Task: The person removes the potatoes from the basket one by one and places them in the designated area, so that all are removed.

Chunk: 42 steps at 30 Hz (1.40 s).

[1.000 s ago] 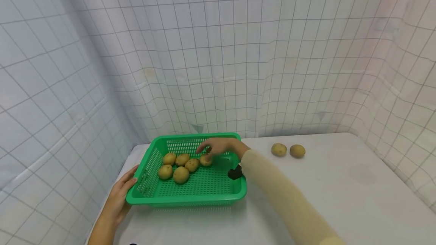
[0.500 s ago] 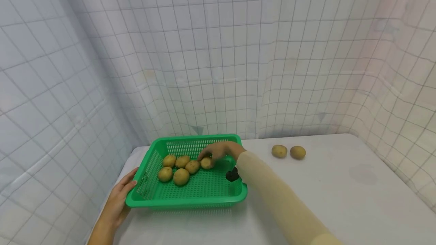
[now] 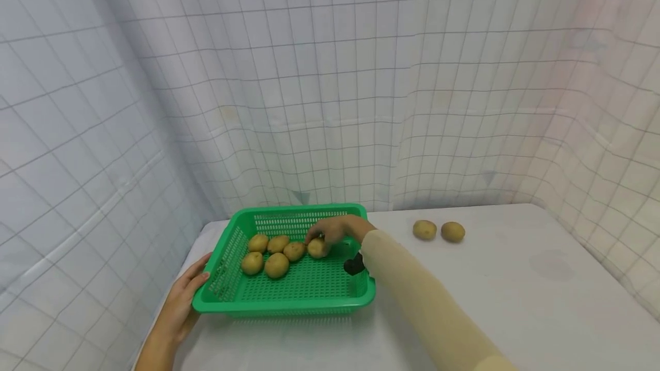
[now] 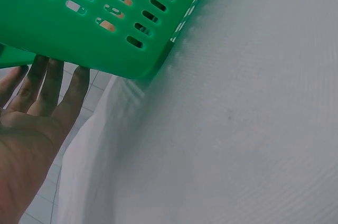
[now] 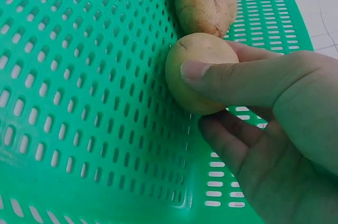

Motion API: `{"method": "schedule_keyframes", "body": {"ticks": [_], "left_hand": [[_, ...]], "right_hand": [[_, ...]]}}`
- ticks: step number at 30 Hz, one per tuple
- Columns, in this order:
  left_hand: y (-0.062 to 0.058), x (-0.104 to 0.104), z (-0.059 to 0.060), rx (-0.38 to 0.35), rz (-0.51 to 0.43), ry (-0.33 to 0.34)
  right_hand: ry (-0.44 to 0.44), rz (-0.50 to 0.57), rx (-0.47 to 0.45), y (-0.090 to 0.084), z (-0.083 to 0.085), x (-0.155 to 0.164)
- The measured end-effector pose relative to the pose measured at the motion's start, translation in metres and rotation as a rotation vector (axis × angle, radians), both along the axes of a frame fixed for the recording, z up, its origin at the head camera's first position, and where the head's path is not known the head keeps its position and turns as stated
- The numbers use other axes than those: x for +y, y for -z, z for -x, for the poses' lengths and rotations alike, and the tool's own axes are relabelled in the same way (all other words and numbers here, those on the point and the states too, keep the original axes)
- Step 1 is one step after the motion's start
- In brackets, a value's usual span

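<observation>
A green perforated basket [image 3: 289, 296] stands on the white table and holds several potatoes. My right hand [image 3: 335, 230] reaches into it and grips one potato [image 3: 317, 248] just above the basket floor; in the right wrist view the thumb [image 5: 232, 78] lies over this potato [image 5: 198, 76] with the fingers curled below. A second potato [image 5: 206, 5] lies just beyond it. My left hand [image 3: 183, 302] rests with straight fingers [image 4: 50, 84] against the basket's [image 4: 79, 28] left front corner.
Two more potatoes [image 3: 425, 229] [image 3: 452, 232] lie on the table to the right of the basket. A gridded white curtain surrounds the table on the left, back and right. The table's left edge runs close beside my left hand.
My right hand has curled round the potato at the right end of the row and shifted slightly right with it. The left hand and basket have stayed put.
</observation>
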<state>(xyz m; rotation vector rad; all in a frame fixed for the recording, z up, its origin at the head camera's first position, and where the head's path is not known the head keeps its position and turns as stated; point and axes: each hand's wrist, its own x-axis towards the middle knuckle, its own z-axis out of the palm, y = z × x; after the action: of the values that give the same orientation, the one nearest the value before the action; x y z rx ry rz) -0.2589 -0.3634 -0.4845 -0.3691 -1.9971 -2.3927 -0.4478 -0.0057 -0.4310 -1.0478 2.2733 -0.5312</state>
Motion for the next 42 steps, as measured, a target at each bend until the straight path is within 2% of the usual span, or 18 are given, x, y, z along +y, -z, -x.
{"method": "schedule_keyframes", "body": {"ticks": [4, 11, 23, 27, 36, 42], "left_hand": [[0.000, -0.001, 0.001, 0.004, -0.017, 0.012], [0.002, -0.001, 0.001, 0.018, -0.035, 0.032], [0.000, 0.000, 0.001, 0.002, -0.009, 0.010], [-0.001, 0.000, 0.000, 0.004, -0.010, 0.016], [0.000, -0.002, 0.000, 0.021, -0.044, 0.035], [0.001, -0.002, 0.002, 0.024, -0.047, 0.033]], "right_hand": [[0.016, 0.011, 0.002, -0.002, 0.000, 0.001], [-0.008, 0.039, 0.056, -0.007, -0.002, 0.003], [-0.017, 0.152, 0.084, -0.023, -0.009, 0.012], [-0.017, 0.205, 0.062, -0.028, -0.011, 0.018], [0.073, 0.293, -0.024, -0.031, -0.016, 0.031], [0.050, 0.294, -0.004, -0.038, -0.017, 0.035]]}}
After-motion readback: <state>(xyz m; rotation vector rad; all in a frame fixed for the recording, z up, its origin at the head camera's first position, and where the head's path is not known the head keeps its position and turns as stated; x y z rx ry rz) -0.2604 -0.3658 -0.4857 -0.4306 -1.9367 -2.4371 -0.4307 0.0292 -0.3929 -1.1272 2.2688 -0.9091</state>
